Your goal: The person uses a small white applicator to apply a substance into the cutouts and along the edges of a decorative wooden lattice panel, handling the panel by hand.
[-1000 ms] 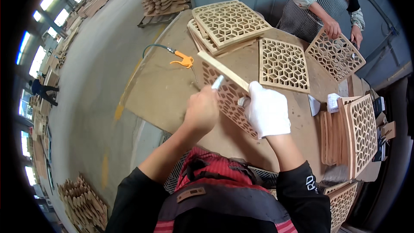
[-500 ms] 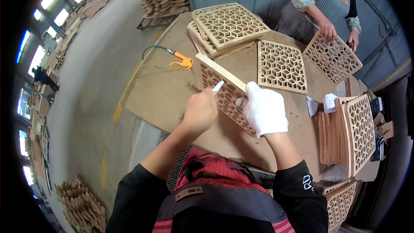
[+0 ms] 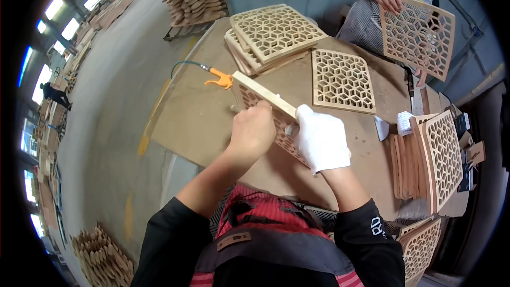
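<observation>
My right hand (image 3: 321,138), in a white glove, grips a latticed wooden panel (image 3: 264,94) standing on edge above the brown work table (image 3: 188,127). My left hand (image 3: 253,130), bare, is closed, with its fingertips against the face of that panel near the top edge; what they hold is hidden. An orange air blow gun (image 3: 218,77) with a green hose lies just beyond the panel's far end.
Latticed panels lie stacked (image 3: 273,29) at the back, flat (image 3: 342,79) at centre right, and upright (image 3: 441,157) at the right. A co-worker (image 3: 361,24) holds another panel (image 3: 417,37). A dark-handled tool (image 3: 410,85) is beside them. Wood piles (image 3: 194,0) stand on the floor.
The co-worker's panel has risen and turned more upright. My hands and panel have shifted slightly left in view; the white strip that showed in my left fingers is now mostly hidden.
</observation>
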Tool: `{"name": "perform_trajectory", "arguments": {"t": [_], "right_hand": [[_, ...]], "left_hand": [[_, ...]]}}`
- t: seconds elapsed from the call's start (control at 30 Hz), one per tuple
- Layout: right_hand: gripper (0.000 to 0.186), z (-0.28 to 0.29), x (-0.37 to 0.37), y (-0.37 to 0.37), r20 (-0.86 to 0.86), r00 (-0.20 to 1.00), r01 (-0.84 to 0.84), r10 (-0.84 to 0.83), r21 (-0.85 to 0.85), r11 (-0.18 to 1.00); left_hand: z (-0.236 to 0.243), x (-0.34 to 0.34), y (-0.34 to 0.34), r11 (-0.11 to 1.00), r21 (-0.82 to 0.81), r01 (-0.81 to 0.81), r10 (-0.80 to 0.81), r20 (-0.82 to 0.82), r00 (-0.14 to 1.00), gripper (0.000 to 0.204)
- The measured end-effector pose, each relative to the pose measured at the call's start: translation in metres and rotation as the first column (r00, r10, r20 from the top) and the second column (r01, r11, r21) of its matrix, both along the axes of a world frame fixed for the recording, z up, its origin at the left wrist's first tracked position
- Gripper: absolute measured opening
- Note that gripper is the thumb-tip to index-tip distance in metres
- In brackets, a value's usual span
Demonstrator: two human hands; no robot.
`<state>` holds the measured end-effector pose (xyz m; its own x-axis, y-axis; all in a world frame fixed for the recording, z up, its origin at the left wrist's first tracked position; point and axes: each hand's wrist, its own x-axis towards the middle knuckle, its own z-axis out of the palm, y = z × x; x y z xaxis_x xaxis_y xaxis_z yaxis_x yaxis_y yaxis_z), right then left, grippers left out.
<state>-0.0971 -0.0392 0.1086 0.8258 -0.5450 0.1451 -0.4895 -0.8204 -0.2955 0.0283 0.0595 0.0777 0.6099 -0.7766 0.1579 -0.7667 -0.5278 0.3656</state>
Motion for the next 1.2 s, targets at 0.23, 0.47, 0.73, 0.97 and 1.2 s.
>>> {"name": "perform_trajectory", "arguments": {"t": [0.23, 0.47, 0.73, 0.97, 1.2], "right_hand": [[0.018, -0.01, 0.0, -0.013, 0.099, 0.994, -0.049, 0.048, 0.014, 0.999], [0.022, -0.004, -0.006, -0.016, 0.122, 0.992, -0.048, 0.039, 0.079, 0.996], [0.022, -0.004, -0.005, -0.02, 0.128, 0.992, -0.028, 0.013, 0.11, 0.994], [0.023, 0.0, -0.006, -0.02, 0.09, 0.996, -0.018, 0.007, 0.126, 0.992], [0.016, 0.006, -0.007, -0.019, 0.035, 0.998, -0.045, 0.042, 0.088, 0.995]], "left_hand": [[0.004, 0.001, 0.004, 0.996, 0.074, 0.048, -0.059, 0.148, 0.987, 0.01], [0.003, 0.004, -0.003, 0.996, 0.039, 0.081, -0.084, 0.103, 0.991, 0.016], [0.001, 0.007, -0.014, 0.993, 0.01, 0.117, -0.117, 0.149, 0.982, 0.015], [0.01, -0.001, -0.007, 0.99, 0.021, 0.141, -0.142, 0.17, 0.975, 0.008], [0.002, 0.002, 0.001, 0.993, 0.077, 0.089, -0.099, 0.138, 0.986, 0.005]]}}
